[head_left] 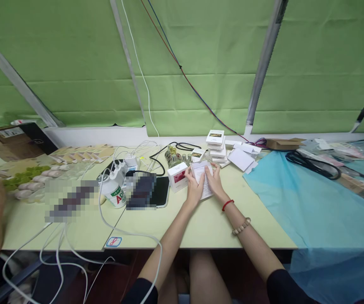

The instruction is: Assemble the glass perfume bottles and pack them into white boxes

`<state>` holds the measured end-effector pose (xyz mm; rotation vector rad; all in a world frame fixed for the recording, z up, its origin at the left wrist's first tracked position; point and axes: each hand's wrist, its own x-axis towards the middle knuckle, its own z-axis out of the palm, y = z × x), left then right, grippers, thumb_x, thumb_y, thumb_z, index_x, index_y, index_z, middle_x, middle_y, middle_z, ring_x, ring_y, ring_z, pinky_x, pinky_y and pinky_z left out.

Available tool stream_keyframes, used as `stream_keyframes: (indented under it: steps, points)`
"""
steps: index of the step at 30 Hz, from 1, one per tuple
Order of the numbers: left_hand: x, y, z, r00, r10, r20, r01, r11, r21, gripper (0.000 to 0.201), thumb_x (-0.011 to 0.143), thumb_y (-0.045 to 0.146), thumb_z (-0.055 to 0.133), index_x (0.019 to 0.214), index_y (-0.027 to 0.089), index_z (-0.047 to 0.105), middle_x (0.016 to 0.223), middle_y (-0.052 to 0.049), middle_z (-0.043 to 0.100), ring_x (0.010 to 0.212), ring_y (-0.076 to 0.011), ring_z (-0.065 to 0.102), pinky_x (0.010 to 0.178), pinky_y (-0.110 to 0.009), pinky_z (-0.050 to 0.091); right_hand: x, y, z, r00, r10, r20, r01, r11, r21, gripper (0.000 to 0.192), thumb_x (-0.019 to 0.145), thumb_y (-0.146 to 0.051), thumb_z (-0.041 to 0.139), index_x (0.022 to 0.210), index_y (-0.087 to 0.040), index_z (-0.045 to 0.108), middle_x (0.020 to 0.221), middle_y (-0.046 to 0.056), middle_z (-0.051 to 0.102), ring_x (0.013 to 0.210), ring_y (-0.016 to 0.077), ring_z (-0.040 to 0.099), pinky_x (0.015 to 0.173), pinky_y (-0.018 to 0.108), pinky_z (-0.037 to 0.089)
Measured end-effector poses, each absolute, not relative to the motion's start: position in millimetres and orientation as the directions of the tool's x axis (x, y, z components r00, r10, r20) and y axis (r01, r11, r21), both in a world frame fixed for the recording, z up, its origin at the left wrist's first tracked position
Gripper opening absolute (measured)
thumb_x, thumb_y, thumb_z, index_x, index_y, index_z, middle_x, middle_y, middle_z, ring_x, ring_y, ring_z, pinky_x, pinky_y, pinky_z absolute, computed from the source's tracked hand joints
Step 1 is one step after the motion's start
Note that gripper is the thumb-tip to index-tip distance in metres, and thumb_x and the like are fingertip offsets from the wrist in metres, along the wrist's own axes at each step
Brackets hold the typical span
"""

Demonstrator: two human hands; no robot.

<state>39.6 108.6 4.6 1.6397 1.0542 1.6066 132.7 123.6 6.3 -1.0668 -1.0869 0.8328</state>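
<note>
On desk centre: left hand [194, 188] and right hand [214, 180] both pinch white flat carton [203, 179]; crease along scores, keep panels square.

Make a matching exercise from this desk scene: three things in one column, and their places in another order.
Things:
1. stack of small white boxes
2. white plastic bottle with green label
3. light blue plastic sheet

Places:
A. spread over the right end of the desk
B. behind the person's two hands
C. left of the dark phone, among white cables

Pairs: 1-B, 2-C, 3-A
</note>
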Motion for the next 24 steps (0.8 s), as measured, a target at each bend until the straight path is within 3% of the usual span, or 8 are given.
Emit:
stream_keyframes:
  steps: [5, 10, 24]
  points:
    - [38.5, 110.3, 4.2, -0.090, 0.834, 0.545, 0.242, -0.512, 0.824, 0.037, 0.086, 0.035, 0.045, 0.117, 0.020, 0.031, 0.117, -0.012, 0.045, 0.112, -0.0192, 0.046, 0.097, -0.038, 0.035, 133.7, 122.9, 2.9, 0.215, 0.901, 0.376, 0.107, 0.361, -0.926, 0.038, 0.083, -0.047, 0.045, 0.110, -0.022, 0.035, 0.094, 0.006, 0.056, 0.080, 0.0175, 0.059, 0.075, 0.034, 0.045]
    - [37.3, 109.2, 5.8, -0.121, 0.826, 0.550, 0.326, -0.490, 0.808, 0.026, 0.087, 0.033, 0.042, 0.109, 0.020, 0.041, 0.109, -0.009, 0.046, 0.110, -0.0197, 0.042, 0.100, -0.038, 0.030, 134.4, 119.8, 6.7, 0.168, 0.862, 0.478, 0.198, 0.445, -0.873, 0.026, 0.086, -0.040, 0.042, 0.105, -0.022, 0.044, 0.105, 0.007, 0.053, 0.096, 0.0184, 0.053, 0.085, 0.036, 0.042]
    - [38.7, 104.6, 8.6, -0.105, 0.781, 0.615, 0.331, -0.556, 0.762, 0.026, 0.089, 0.036, 0.040, 0.109, 0.021, 0.040, 0.106, -0.008, 0.045, 0.106, -0.0180, 0.043, 0.097, -0.035, 0.032, 132.2, 110.6, 18.9, 0.231, 0.761, 0.606, 0.338, 0.521, -0.784, 0.018, 0.087, -0.036, 0.040, 0.096, -0.022, 0.048, 0.097, 0.005, 0.048, 0.097, 0.0182, 0.048, 0.089, 0.035, 0.037]
